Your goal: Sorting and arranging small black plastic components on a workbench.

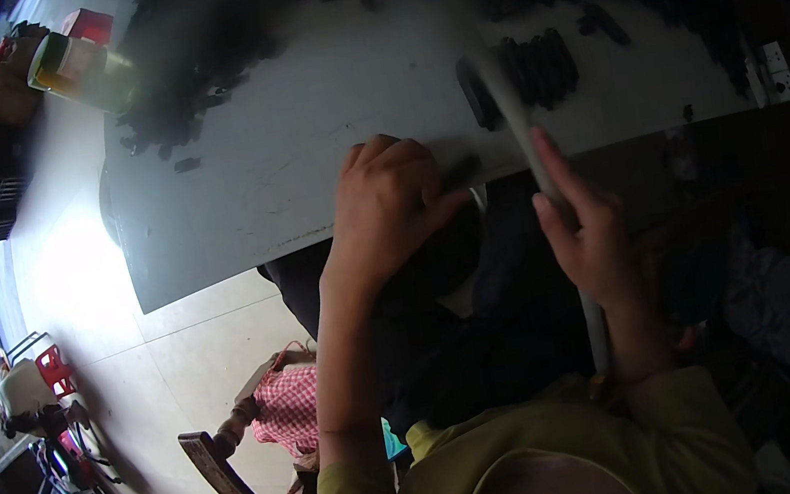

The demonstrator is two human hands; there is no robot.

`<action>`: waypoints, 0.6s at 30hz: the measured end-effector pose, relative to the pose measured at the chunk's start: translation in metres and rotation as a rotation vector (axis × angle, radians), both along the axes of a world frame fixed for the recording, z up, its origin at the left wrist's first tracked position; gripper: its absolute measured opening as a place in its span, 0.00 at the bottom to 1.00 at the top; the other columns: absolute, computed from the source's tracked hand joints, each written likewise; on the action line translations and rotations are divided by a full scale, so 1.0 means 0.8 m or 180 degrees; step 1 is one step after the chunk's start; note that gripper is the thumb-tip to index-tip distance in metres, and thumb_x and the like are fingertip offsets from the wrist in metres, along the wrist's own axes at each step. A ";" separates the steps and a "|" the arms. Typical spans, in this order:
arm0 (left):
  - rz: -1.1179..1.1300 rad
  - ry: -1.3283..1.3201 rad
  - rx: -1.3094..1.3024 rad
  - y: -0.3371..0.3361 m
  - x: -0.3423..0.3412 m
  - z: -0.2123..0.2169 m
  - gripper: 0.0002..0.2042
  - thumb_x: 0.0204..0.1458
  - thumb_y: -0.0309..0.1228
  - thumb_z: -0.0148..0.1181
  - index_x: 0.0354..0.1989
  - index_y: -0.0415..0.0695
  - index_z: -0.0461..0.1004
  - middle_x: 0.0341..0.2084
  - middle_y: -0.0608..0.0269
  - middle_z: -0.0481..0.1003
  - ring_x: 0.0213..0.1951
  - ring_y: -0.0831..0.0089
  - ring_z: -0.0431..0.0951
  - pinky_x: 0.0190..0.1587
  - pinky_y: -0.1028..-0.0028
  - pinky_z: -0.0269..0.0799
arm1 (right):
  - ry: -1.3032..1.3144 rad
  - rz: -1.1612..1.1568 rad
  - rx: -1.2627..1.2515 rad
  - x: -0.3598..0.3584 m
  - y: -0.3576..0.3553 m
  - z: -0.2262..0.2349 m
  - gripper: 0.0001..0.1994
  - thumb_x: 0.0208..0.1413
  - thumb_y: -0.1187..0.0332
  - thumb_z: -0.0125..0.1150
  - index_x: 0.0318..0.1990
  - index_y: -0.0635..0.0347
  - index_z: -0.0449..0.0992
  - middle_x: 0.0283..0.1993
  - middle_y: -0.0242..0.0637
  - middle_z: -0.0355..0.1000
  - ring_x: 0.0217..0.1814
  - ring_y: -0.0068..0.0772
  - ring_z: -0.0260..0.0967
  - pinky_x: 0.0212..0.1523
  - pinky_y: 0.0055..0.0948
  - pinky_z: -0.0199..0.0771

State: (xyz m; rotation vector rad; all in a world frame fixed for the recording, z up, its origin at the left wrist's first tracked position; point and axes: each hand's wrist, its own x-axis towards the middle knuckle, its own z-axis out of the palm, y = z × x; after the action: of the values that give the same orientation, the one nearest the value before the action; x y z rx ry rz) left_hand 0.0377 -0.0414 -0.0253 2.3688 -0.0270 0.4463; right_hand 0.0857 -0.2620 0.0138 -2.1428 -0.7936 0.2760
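Near the front edge of the flat grey rectangular board (pixel 302 159), lying across the lap and reaching out over the pale tiled floor (pixel 188 357): left hand (pixel 388 210) resting curled at that edge, fingertips pinching a small dark piece (pixel 461 171), closed on it; right hand (pixel 588 238) wrapping around the long pale grey rod (pixel 521 123), gripping it low down with the forefinger lying straight along the shaft, the rod slanting up and away over the board. Touching the rod's upper end, or sitting just behind it, a short row of round black discs (pixel 537 70) standing on edge, packed side by side; hard telling which, with the rod blurring there. Spreading along the far side of the board, a loose heap of black pieces (pixel 188 64), with a few strays (pixel 187 164) lying apart on the bare grey surface. Hands keeping apart from each other, the left at the middle of the near edge, the right just beside it toward the right. Showing below, olive-green sleeves (pixel 586 453) and dark cloth over the knees. Standing off to the left, beyond the board's corner, a yellowish cylindrical container (pixel 78 71) lying tilted; lower left, a curved brown wooden chair (pixel 230 477) carrying a red-and-white checked cloth (pixel 287 409); at the board's far right end, a white socket block (pixel 778 72).
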 end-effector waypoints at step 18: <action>0.0353 -0.0366 -0.0009 -0.029 0.040 -0.014 0.07 0.43 0.22 0.59 0.32 0.42 0.71 0.30 0.57 0.71 0.37 0.56 0.72 0.36 0.63 0.70 | -0.0485 0.0099 -0.0232 0.003 0.008 -0.029 0.30 0.59 0.76 0.53 0.69 0.50 0.56 0.48 0.50 0.73 0.43 0.42 0.76 0.39 0.36 0.77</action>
State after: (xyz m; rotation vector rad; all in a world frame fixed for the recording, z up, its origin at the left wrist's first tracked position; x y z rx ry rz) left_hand 0.0699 -0.0648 -0.0367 2.3469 0.0523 0.6351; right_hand 0.0881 -0.2558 -0.0095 -2.2416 -0.9169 0.1612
